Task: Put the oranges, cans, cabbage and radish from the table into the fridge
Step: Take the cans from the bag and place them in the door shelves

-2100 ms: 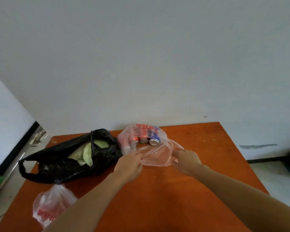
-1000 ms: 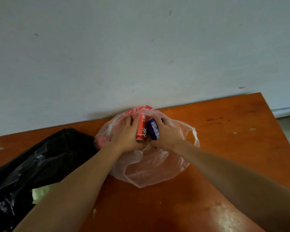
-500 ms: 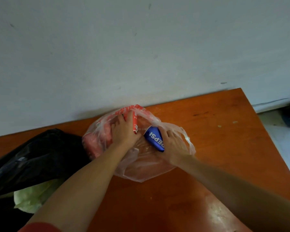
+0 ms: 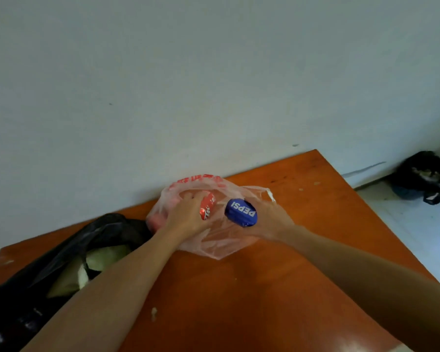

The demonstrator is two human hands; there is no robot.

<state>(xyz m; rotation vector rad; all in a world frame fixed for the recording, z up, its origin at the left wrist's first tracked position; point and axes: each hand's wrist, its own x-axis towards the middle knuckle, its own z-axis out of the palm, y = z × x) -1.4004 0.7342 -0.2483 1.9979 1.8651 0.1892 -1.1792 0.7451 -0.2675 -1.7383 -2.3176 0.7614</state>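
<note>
A: Where are the cans?

B: Centre of the frame. The blue metal can (image 4: 241, 212) and the red metal can (image 4: 208, 206) sit side by side in the mouth of a thin translucent pink plastic bag (image 4: 214, 246), near the far edge of the orange-brown wooden table (image 4: 264, 295).

A: Who has which?

B: The left hand (image 4: 187, 218) curls round the red one. The right hand (image 4: 273, 221) wraps the blue one, though its fingertips are hidden behind the can and under the film.

A: How do they lie?

B: The blue can points its long axis left to right, tipping into the right palm. The red one runs from lower left to upper right beside the left thumb. Each can is nearer its own hand, so I'd judge both can be lifted straight out of the bag's mouth.

A: Anything else?

B: At lower left a crumpled black plastic bag (image 4: 61, 257) gapes — a pale green leafy cabbage (image 4: 104, 257) shows inside.
</note>
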